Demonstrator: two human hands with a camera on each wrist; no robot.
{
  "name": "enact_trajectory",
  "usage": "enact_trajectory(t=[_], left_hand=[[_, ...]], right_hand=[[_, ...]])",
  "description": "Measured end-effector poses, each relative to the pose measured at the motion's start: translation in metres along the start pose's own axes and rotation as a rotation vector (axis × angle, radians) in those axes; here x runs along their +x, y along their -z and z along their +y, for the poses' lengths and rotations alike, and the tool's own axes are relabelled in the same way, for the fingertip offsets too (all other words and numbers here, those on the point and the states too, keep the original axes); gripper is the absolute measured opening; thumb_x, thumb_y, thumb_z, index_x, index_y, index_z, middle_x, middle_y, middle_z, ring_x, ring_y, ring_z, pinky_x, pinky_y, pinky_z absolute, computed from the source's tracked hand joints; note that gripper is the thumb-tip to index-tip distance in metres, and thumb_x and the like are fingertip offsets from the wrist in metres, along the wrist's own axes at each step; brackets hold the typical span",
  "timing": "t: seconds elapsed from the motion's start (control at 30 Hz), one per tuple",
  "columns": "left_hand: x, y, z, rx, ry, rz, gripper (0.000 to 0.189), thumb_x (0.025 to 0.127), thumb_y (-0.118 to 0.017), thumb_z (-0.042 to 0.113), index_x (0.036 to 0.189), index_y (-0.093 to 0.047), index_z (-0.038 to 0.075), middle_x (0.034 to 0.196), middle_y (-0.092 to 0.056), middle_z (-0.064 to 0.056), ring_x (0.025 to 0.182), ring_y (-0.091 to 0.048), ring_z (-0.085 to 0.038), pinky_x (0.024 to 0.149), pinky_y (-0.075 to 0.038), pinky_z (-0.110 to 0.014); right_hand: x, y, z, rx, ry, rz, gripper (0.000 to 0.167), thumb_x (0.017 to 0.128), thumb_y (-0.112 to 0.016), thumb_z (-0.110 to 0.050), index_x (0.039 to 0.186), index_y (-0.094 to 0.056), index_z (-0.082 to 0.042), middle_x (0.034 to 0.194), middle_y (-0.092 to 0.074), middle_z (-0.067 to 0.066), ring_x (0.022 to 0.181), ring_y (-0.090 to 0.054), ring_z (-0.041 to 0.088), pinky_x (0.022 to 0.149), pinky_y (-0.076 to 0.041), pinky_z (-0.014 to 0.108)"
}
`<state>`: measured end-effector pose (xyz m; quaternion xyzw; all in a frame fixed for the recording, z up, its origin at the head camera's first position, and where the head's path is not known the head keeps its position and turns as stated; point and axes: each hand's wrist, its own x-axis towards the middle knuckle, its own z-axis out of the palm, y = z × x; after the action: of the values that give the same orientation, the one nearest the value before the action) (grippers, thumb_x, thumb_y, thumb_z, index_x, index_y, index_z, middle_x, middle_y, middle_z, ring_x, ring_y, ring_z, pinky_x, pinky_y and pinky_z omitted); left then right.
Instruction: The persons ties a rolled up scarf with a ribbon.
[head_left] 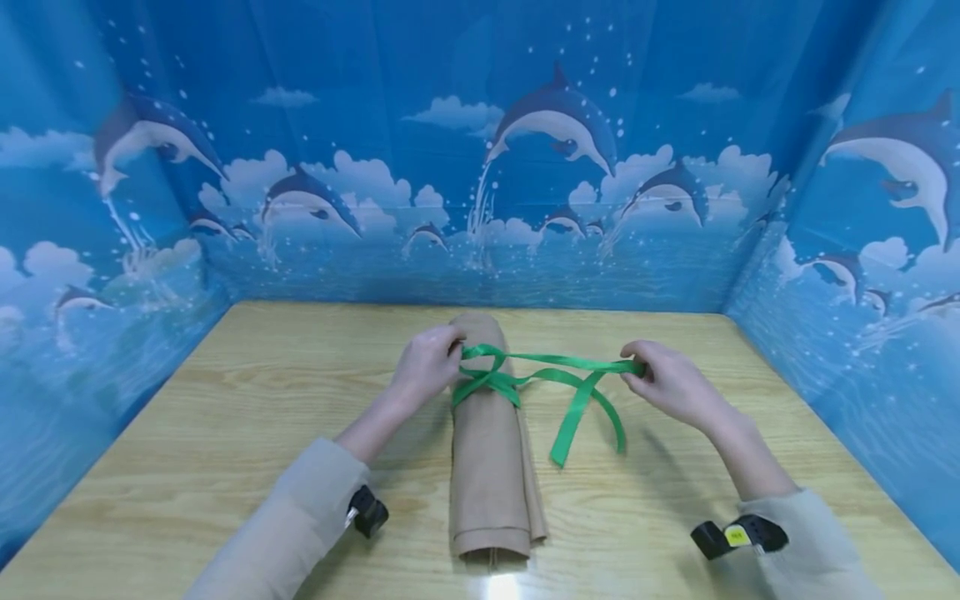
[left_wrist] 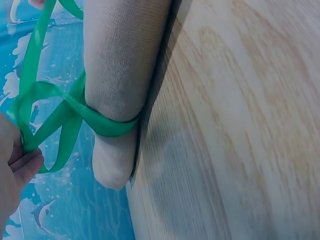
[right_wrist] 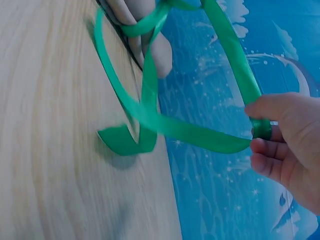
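Note:
A rolled brown cloth lies lengthwise on the table, bound near its far end by a green ribbon. At the roll's left side, my left hand pinches a loop of the ribbon between thumb and fingers, as the left wrist view shows too. Out to the right, my right hand pinches another stretch of ribbon, pulled nearly level between the two hands. From the right fingers one ribbon tail hangs down; a second tail curves out from the tie at the roll. In the right wrist view the ribbon runs folded into the fingers.
The light wood table extends on both sides of the roll. Blue curtains printed with dolphins enclose its back and sides. A black wrist camera sits on the left sleeve, another camera on the right one.

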<state>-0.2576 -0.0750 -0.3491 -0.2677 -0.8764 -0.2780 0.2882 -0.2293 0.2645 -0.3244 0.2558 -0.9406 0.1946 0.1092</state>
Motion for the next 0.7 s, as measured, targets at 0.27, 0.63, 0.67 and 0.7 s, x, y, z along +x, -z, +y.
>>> enact_trajectory(t=[0.27,0.63,0.67,0.7], left_hand=[[-0.006,0.006,-0.008,0.058,-0.047,0.019,0.011,0.079,-0.059,-0.008,0.087,-0.065,-0.003,0.078,-0.063,-0.013,0.071,-0.060,-0.025,0.061,-0.051,-0.034],[-0.012,0.019,-0.022,0.211,-0.108,-0.007,0.010,0.073,-0.066,-0.003,0.082,-0.063,-0.004,0.080,-0.059,-0.014,0.073,-0.057,-0.029,0.060,-0.050,-0.037],[-0.013,0.020,-0.023,0.228,-0.117,-0.009,0.007,0.072,-0.065,-0.005,0.079,-0.062,-0.004,0.077,-0.057,-0.013,0.070,-0.056,-0.028,0.058,-0.049,-0.036],[-0.013,0.021,-0.024,0.243,-0.128,-0.007,0.006,0.072,-0.064,-0.007,0.076,-0.061,-0.004,0.074,-0.056,-0.013,0.067,-0.055,-0.028,0.056,-0.048,-0.036]], right_hand=[[-0.004,0.005,0.008,-0.036,0.052,-0.015,0.025,0.080,-0.071,-0.007,0.100,-0.059,-0.002,0.082,-0.057,0.001,0.065,-0.048,0.011,0.054,-0.043,0.027],[-0.010,0.003,0.027,-0.156,0.153,0.125,0.027,0.074,-0.064,0.011,0.095,-0.058,-0.003,0.083,-0.054,0.003,0.064,-0.044,0.013,0.051,-0.039,0.028],[-0.010,0.003,0.028,-0.160,0.155,0.133,0.027,0.074,-0.064,0.012,0.095,-0.058,-0.003,0.082,-0.054,0.003,0.064,-0.044,0.013,0.051,-0.040,0.028],[-0.011,0.003,0.030,-0.165,0.160,0.139,0.027,0.073,-0.065,0.012,0.095,-0.058,-0.003,0.081,-0.054,0.003,0.065,-0.045,0.013,0.052,-0.041,0.029]])
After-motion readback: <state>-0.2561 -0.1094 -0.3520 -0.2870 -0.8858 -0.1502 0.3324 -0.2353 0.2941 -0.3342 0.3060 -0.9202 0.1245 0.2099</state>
